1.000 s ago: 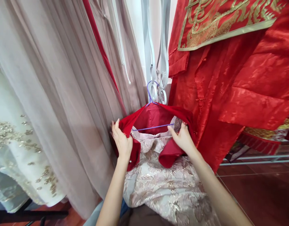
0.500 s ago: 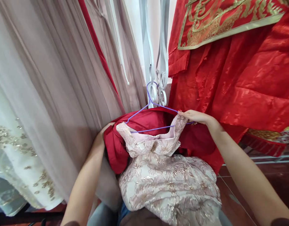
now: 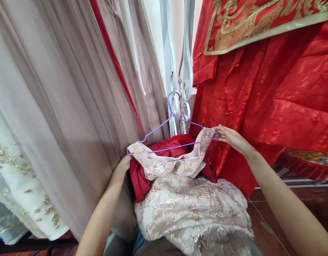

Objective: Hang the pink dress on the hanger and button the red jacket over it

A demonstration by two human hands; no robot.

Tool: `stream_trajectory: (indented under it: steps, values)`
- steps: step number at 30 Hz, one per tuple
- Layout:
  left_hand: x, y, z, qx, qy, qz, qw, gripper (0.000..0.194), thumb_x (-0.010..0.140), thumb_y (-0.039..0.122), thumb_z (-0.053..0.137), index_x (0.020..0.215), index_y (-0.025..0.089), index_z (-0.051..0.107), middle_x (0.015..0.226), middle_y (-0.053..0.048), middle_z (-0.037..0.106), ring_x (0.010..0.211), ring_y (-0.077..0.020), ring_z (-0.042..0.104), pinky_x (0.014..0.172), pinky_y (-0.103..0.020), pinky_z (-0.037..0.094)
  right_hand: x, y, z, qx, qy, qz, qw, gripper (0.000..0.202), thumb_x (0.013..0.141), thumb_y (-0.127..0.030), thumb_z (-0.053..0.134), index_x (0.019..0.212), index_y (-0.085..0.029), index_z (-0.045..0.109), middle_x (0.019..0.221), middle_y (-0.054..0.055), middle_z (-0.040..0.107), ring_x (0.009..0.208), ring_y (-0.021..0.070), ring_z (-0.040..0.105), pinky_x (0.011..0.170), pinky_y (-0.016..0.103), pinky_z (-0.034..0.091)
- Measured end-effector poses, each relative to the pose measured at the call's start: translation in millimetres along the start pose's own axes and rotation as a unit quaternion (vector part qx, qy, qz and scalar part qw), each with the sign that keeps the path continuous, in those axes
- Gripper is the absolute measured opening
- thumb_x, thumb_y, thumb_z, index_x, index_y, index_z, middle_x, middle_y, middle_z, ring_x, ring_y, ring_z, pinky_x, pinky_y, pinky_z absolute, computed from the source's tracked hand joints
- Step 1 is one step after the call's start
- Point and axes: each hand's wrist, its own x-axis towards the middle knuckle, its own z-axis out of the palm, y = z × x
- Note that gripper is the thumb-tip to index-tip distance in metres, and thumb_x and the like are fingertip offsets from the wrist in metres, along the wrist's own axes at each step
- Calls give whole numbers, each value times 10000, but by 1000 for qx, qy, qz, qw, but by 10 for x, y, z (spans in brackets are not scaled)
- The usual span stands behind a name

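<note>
Head view: I see the brocade dress [image 3: 190, 202] on a purple hanger [image 3: 158, 127], whose hook catches white scrollwork [image 3: 190, 76]. The right hand's [image 3: 232, 138] fingers extend against the hanger's end; the left hand [image 3: 124, 163] is partly hidden beside the opposite shoulder. I cannot tell whether either grip is closed. Uneven pulling could slide a strap off; the red garment [image 3: 139, 181] behind could snag.

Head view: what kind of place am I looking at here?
Probably a dress shop or costume room: a brocade dress on a purple hanger, gold-patterned red garments beside it, and a sequined white gown.
</note>
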Motion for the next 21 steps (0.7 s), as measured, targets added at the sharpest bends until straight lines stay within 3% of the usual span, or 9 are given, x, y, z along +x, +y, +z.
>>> stream_trajectory:
  steps: [2,4,6,9,12,17,21]
  values:
    - [25,208,-134,-1,-83,-9,996,362,777,467,598,868,139,722,924,-130,727,906,-276,669,790,-391,529,2,-127,44,-65,3,-69,995,493,740,-639,582,994,-217,619,1062,80,676,1023,226,618,917,379,488]
    - [-34,423,-234,34,-165,35,985,526,799,588,499,958,139,721,1014,-131,715,973,-276,652,818,-372,521,6,-196,106,-122,-15,-118,985,484,724,-621,611,983,-212,627,1050,78,678,993,231,619,905,378,487]
    - [-139,581,-284,131,-195,98,967,517,771,583,552,1034,165,706,1063,-104,706,1009,-276,636,847,-360,511,1,-204,161,-166,-24,-136,976,475,732,-614,606,956,-196,632,985,84,686,914,231,633,854,377,504]
    - [-246,645,-285,252,-134,192,939,438,686,479,700,1021,196,716,1059,-69,713,1024,-284,628,898,-364,490,-30,-175,194,-182,-11,-144,973,435,758,-587,596,928,-187,623,916,82,688,832,222,643,770,356,521]
    - [-221,579,-241,276,-72,230,930,367,703,464,684,942,190,744,1004,-63,729,985,-290,648,914,-382,485,-73,-181,190,-161,-4,-166,973,374,769,-550,609,877,-192,624,889,73,701,828,216,657,778,338,515]
    - [-98,549,-83,266,-97,273,919,369,754,465,632,944,170,746,1009,-64,727,964,-278,664,897,-372,503,-122,-279,268,-175,16,-188,966,307,774,-502,627,818,-200,654,845,57,718,802,218,671,769,333,514]
    - [-43,616,36,297,-73,300,903,360,770,443,618,942,155,749,995,-79,728,947,-285,673,876,-371,517,-112,-319,315,-179,29,-192,964,298,764,-503,636,802,-210,667,803,43,721,779,220,677,747,334,527]
